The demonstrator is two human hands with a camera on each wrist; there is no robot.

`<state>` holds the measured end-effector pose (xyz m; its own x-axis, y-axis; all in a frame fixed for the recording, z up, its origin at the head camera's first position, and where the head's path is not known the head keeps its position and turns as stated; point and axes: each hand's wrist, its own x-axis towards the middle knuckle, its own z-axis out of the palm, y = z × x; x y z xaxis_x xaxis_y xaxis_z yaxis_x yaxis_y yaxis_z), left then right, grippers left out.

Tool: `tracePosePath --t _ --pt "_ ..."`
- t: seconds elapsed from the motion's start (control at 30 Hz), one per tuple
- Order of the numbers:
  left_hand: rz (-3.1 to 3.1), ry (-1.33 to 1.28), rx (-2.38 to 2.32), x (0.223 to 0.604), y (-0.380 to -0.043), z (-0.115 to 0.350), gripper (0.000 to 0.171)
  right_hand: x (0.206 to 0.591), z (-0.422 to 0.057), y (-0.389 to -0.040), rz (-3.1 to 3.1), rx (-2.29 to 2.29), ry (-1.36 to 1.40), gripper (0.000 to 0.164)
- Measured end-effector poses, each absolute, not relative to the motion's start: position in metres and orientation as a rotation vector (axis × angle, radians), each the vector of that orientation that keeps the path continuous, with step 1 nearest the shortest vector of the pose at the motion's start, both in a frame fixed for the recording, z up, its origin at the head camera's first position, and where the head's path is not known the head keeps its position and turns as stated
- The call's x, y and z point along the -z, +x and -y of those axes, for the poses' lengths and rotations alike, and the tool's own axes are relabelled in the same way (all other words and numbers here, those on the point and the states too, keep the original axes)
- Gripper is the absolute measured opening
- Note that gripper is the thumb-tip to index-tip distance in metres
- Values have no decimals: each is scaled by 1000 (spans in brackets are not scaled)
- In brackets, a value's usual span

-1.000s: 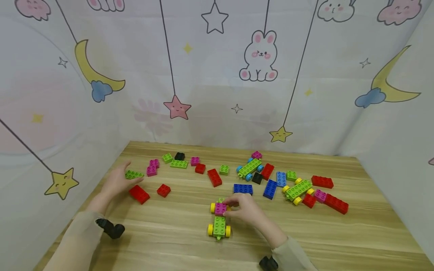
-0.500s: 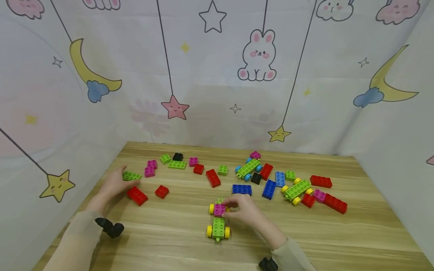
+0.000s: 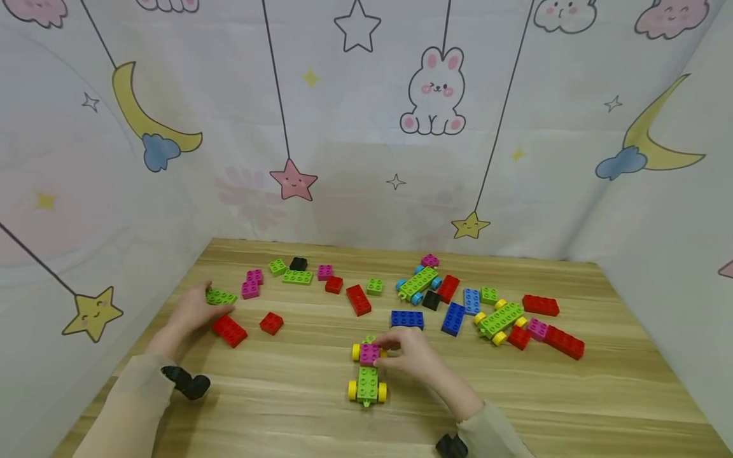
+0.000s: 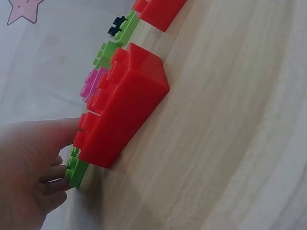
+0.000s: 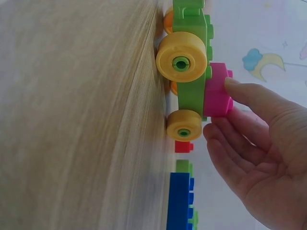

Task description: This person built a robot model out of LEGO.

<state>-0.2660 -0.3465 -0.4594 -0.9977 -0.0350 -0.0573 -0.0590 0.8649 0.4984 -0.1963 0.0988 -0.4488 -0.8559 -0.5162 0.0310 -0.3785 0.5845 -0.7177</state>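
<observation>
On the left side of the table, my left hand (image 3: pixel 191 312) grips a green building brick (image 3: pixel 221 296), its fingers around the brick's side. The left wrist view shows that green brick (image 4: pixel 76 168) partly hidden behind a red brick (image 4: pixel 125 108), with the fingers against it. Near the middle, my right hand (image 3: pixel 413 352) pinches a pink brick (image 3: pixel 369 355) that sits on the far end of a green toy car base (image 3: pixel 368 383) with yellow wheels. In the right wrist view, thumb and fingers meet the pink brick (image 5: pixel 217 91) on top of the base.
Two more wheeled bases, one with blue wheels (image 3: pixel 419 284) and one with yellow wheels (image 3: pixel 500 320), stand back right. Blue bricks (image 3: pixel 407 319) lie just beyond my right hand. Several red, pink, green and black bricks are scattered along the table's far part, before a printed cloth (image 3: pixel 355 210).
My left fingers have drawn in slightly around the green brick. The right hand stays on the pink brick. The head view has shifted a little.
</observation>
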Motion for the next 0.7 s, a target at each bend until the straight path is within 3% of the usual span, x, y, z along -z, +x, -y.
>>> tracePosePath --t 0.7 --pt "-2978 -156 -800 463 -267 351 91 448 -98 -196 -2642 1117 -726 28"
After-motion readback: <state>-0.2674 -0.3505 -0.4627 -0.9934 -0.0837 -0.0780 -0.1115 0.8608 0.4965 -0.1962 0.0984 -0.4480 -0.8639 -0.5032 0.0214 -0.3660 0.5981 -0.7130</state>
